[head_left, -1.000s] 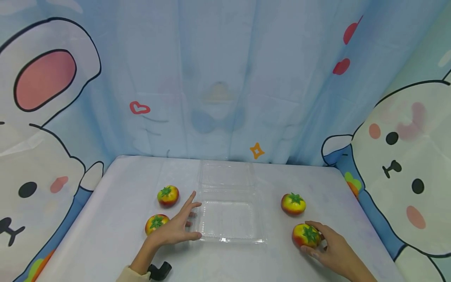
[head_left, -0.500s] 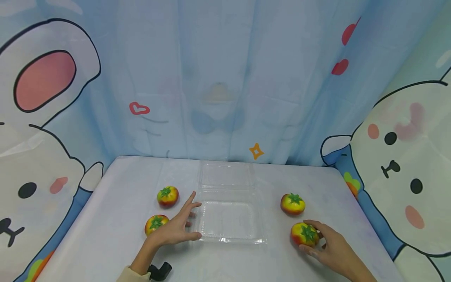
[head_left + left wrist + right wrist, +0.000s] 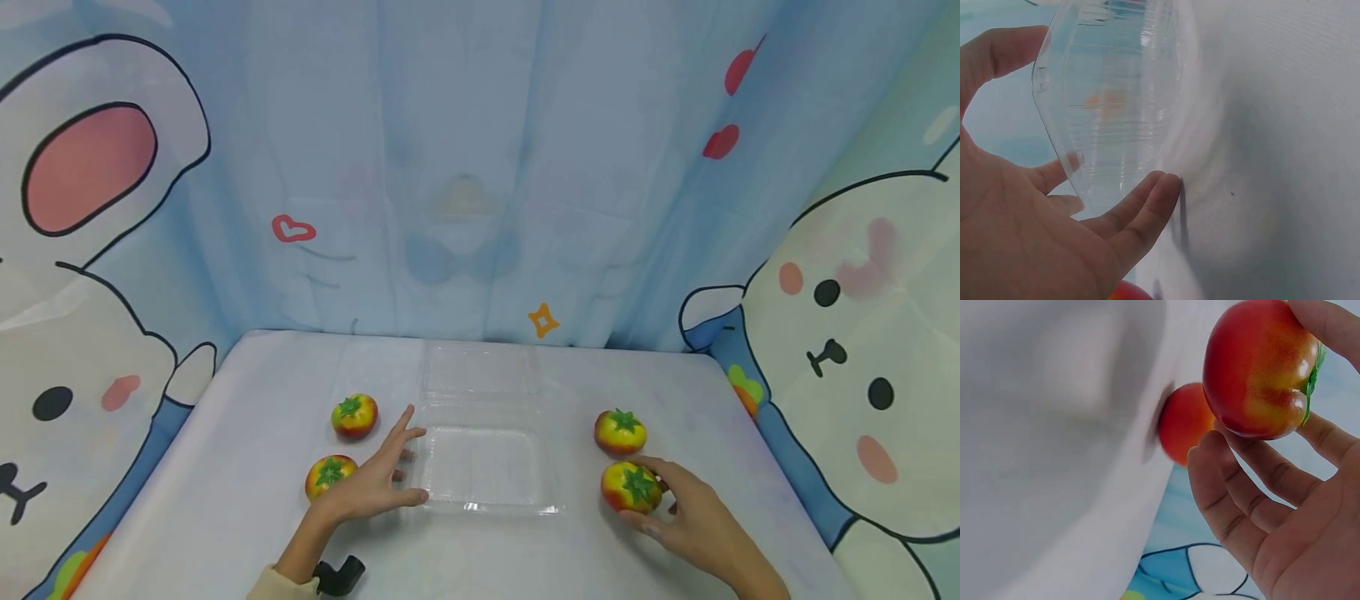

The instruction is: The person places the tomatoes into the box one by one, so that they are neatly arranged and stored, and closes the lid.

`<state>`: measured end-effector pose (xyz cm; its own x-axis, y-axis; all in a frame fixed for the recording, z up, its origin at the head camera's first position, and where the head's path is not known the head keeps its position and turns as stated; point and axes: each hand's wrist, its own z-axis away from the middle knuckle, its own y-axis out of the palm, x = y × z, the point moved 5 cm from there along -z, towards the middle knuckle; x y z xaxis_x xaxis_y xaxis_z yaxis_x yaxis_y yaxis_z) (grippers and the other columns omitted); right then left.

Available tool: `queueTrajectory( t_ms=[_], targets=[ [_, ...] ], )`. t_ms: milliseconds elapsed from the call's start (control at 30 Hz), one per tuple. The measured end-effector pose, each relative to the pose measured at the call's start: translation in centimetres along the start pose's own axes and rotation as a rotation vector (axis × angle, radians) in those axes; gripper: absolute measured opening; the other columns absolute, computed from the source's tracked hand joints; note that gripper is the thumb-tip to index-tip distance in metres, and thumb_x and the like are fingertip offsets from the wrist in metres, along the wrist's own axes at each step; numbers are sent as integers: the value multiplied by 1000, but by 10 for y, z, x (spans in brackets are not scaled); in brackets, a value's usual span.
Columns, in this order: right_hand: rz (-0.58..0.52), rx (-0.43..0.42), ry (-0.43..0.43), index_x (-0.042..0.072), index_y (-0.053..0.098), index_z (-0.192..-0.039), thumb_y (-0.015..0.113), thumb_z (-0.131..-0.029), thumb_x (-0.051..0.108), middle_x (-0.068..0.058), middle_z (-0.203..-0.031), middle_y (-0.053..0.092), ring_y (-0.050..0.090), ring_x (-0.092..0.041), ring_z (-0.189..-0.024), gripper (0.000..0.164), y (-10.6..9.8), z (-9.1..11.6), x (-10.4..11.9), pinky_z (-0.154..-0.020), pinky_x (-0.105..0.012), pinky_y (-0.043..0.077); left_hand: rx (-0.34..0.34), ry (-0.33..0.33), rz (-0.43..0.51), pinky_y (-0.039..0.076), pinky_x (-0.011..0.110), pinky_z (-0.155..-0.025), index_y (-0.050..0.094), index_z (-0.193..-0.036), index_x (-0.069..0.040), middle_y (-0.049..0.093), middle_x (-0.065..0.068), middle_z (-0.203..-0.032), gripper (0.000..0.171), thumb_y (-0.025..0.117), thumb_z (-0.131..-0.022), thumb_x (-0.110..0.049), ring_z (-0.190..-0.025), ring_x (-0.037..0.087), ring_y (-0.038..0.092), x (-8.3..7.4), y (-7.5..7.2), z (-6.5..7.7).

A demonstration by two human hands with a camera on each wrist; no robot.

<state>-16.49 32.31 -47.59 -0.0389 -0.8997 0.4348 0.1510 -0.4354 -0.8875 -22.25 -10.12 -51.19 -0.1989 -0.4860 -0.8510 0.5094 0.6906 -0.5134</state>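
Note:
My right hand point(image 3: 690, 517) holds a red-and-yellow tomato point(image 3: 631, 487) with a green leafy top between thumb and fingers. In the right wrist view this tomato point(image 3: 1260, 369) is off the white table surface. Just behind it in the head view stands another tomato point(image 3: 620, 432). My left hand point(image 3: 375, 482) spreads its fingers along the left side of a clear plastic clamshell box point(image 3: 480, 510), which lies with its lid point(image 3: 482, 369) folded back. In the left wrist view, thumb and fingertips point(image 3: 1169, 184) are right at the wall of the box point(image 3: 1116, 94).
To the left of the box are two more tomatoes, one farther back point(image 3: 355, 416) and one point(image 3: 327, 477) partly hidden by the left hand. A black strap-like piece point(image 3: 341, 575) shows beside the left wrist. A blue cartoon curtain point(image 3: 465, 167) hangs behind the white-covered table point(image 3: 247, 467).
My right hand has moved left and slightly back, carrying the tomato closer to the other one on that side. The left hand and the box stay in place.

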Motion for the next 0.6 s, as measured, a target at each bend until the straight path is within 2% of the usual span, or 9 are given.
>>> queueTrajectory(
  t_ms=[300,600],
  targets=[
    [-4,-18,-54,10,55,-148,90,-79,50,-23,-147,62,62,-35,-120,87,-2,0,25,-85,-47,65,-9,-8,2,52,58,-114,25,-167,-12,-15,5,-181,98,79,-87,-33,-147,41,49,0,1,0],
    [-33,-37,-76,13,57,-148,90,-80,51,-17,-145,64,62,-30,-117,85,4,-4,46,-84,-46,64,-14,1,-9,52,58,-114,26,-166,-11,-14,7,-181,98,79,-87,-33,-147,42,48,-3,1,1]
  ],
)
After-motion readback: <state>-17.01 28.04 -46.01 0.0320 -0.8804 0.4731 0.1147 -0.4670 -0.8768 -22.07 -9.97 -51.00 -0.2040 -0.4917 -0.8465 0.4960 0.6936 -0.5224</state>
